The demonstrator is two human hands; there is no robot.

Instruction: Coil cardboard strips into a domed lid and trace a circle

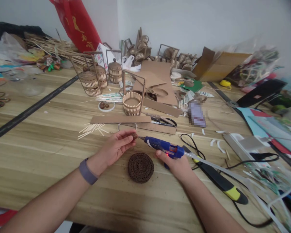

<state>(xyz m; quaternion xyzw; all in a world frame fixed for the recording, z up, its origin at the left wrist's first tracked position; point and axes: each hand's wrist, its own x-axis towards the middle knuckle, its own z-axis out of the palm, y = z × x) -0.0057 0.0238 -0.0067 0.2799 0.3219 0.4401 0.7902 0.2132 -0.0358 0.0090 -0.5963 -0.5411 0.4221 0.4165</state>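
Between the thumb and fingers of my left hand (118, 144) is a small round brown bead (134, 136). My right hand (176, 163) grips the handle of a blue glue gun (161, 145), whose nozzle points left and reaches close to the bead; I cannot tell whether they touch. A long clear glue stick (208, 165) sticks out of the gun's back end. Below and between my hands, a dark brown coiled cardboard disc (141, 168) lies flat on the table. Beyond them stands a small slatted basket (132, 103) with a tall square handle and no lid.
Cardboard strips (121, 119), black scissors (163, 121) and thin wooden sticks (91, 129) lie beyond my hands. A white ring (106, 106) holds brown beads. Lidded baskets (89, 82) stand back left. At right are a yellow-black utility knife (215, 178) and a black cord (247, 223).
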